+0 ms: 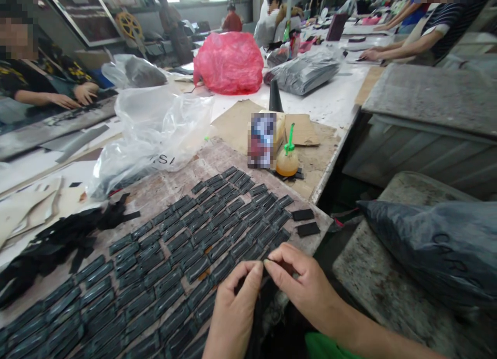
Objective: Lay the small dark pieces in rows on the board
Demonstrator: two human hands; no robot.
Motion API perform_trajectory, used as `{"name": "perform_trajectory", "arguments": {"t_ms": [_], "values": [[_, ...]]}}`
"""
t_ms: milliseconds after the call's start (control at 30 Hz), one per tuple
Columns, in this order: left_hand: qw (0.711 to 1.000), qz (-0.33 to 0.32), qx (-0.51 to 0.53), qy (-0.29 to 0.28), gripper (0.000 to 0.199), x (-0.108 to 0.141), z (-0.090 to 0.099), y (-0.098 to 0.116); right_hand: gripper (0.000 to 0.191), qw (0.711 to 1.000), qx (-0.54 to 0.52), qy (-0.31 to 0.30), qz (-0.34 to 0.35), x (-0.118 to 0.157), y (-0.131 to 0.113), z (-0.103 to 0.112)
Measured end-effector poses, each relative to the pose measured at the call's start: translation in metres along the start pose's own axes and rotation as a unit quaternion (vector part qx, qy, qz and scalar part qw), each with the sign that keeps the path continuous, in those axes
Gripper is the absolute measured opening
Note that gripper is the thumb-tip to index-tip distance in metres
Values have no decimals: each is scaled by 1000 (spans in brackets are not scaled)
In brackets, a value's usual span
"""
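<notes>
Nearest, the left hand (pixel 236 302) and right hand (pixel 306 286) are each pinched, thumb to forefinger, fingertips almost meeting; from my position I cannot tell what they grip. Alongside and beyond, black strips (pixel 198 268) lie in rows on the worktable (pixel 166 188). Behind them: a green-spouted bottle (pixel 287 164), then a red plastic bag (pixel 229 63).

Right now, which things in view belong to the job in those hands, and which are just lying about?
Likely part of the job:
anything pinched by the left hand and right hand, too small to make out
rows of dark pieces
two flat black pieces beyond the right hand

Probably just lying about:
pink bag
clear plastic bag
dark bag on the right
</notes>
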State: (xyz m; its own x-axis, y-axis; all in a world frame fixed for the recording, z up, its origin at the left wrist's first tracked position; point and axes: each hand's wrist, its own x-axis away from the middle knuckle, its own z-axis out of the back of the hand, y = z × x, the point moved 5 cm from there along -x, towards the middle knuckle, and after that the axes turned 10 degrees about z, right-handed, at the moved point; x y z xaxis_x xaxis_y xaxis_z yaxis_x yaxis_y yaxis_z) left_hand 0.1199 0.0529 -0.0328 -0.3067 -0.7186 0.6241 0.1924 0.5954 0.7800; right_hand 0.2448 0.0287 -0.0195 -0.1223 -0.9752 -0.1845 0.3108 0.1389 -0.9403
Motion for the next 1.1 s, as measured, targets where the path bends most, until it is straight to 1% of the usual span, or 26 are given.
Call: {"name": "perform_trajectory", "arguments": {"t_ms": [67,167,233,367,467,567,633,767,867,967,1033,1100], "values": [[1000,16,-12,-7,33,-2,-3,-5,20,999,31,20,18,9,4,7],[1000,16,-26,3,33,-5,-9,-7,18,997,59,44,29,17,10,17],[999,19,-39,-1,33,-9,-16,-6,16,995,80,56,36,18,13,23],[996,34,-80,-27,30,-17,-27,-7,16,990,112,67,48,17,15,31],[994,30,-100,-20,29,-21,-28,-8,15,989,114,76,58,15,15,34],[994,45,-91,-30,30,-22,-27,-8,14,986,131,78,70,12,15,35],[994,54,-88,-30,31,-22,-27,-6,11,981,156,77,91,11,14,36],[992,41,-121,18,32,-26,-25,4,8,962,232,75,125,8,14,38],[980,0,-195,48,31,-32,-26,10,6,949,283,69,122,4,16,40],[956,-54,-283,52,26,-39,-29,15,7,937,326,62,111,-2,19,42],[938,-70,-336,58,22,-43,-31,17,9,929,350,59,105,-6,21,43],[918,-65,-384,69,20,-47,-32,17,11,922,368,63,104,-9,22,44]]}}
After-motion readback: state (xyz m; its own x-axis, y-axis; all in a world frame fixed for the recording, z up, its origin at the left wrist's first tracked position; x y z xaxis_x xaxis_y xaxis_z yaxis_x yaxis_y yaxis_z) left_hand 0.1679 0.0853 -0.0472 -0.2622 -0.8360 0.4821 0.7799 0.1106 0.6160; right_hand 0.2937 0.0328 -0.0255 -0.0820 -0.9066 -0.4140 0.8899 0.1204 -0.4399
